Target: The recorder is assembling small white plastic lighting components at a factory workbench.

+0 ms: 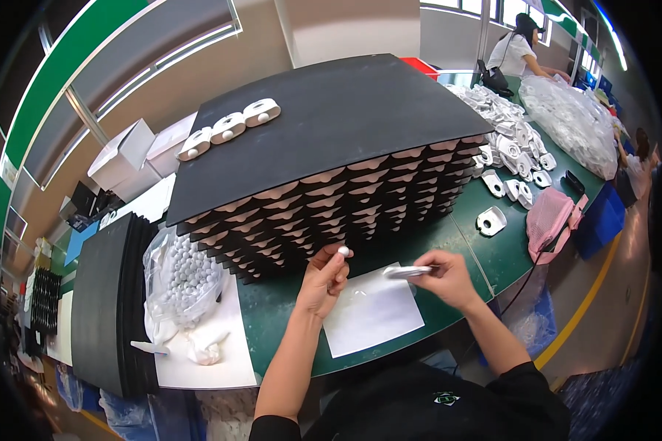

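Between the fingertips of my left hand (321, 283) is a small white ball (343, 251), pinched in front of the black tray stack. My right hand (450, 279) grips a flat white plastic part (406, 272), seen nearly edge-on and slightly blurred; the fingers hide its near end. The two pieces are apart, above and beside a white paper sheet (375, 316) on the green table (294, 345). On the black board (338, 103) topping the stack, three white oval housings (229, 128) with round holes lie in a row at the left.
Layered black trays (331, 198) stand high ahead. A clear bag of white balls (187, 272) lies left, beside upright black sheets (103, 301). On the right are loose white housings (511, 140), a pink bag (552, 220) and a large clear plastic bag (566, 121). A person (518, 55) sits far right.
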A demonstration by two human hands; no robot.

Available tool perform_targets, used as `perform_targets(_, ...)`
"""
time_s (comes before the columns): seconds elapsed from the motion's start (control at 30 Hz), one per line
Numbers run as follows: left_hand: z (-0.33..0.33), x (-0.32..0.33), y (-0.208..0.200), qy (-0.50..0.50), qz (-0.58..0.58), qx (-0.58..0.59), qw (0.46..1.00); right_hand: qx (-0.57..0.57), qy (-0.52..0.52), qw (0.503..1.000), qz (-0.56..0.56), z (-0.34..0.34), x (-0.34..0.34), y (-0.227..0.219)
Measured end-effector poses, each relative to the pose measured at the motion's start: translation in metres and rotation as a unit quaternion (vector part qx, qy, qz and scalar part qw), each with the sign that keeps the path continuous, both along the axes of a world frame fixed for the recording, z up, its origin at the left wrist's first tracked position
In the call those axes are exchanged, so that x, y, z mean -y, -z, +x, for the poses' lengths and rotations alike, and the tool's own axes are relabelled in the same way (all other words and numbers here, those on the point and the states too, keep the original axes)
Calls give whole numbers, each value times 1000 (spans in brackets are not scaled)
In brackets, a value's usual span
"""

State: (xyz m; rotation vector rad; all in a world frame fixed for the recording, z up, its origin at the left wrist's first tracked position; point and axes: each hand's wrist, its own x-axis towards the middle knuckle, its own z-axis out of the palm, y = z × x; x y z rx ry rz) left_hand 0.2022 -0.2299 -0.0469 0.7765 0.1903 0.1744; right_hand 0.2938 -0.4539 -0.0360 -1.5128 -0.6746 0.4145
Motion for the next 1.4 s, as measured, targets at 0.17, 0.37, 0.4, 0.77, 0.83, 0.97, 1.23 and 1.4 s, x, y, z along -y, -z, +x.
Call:
perform_targets(0.17,2,-3,4,-9,-29,4,1000,-98,-67,993,20,-23,-32,18)
perform_targets(0.37,2,-4,4,-19,-25,10,999,4,-30,999,-39,-37,-44,29)
perform_targets(0.4,2,-5,5,-20,-24,11,999,3,-31,999,-39,-38,-45,29)
perform_targets(0.77,2,-3,3,-15,-28,9,999,78,-9,995,-63,-40,-45,30)
perform_targets(0.83,2,-3,3,-18,-28,7,999,132,-9,988,-79,-42,-44,31)
perform_targets(0.97,1,-3,2,-17,-25,8,1000,252,-9,963,-91,-47,-47,25)
perform_targets(1.23,3,3,-1,-11,11,-10,1000,-33,-55,995,74,-34,-43,39)
perform_targets(1.4,0,6,-2,27,116,-21,993,-263,-40,935,233,-23,-40,33)
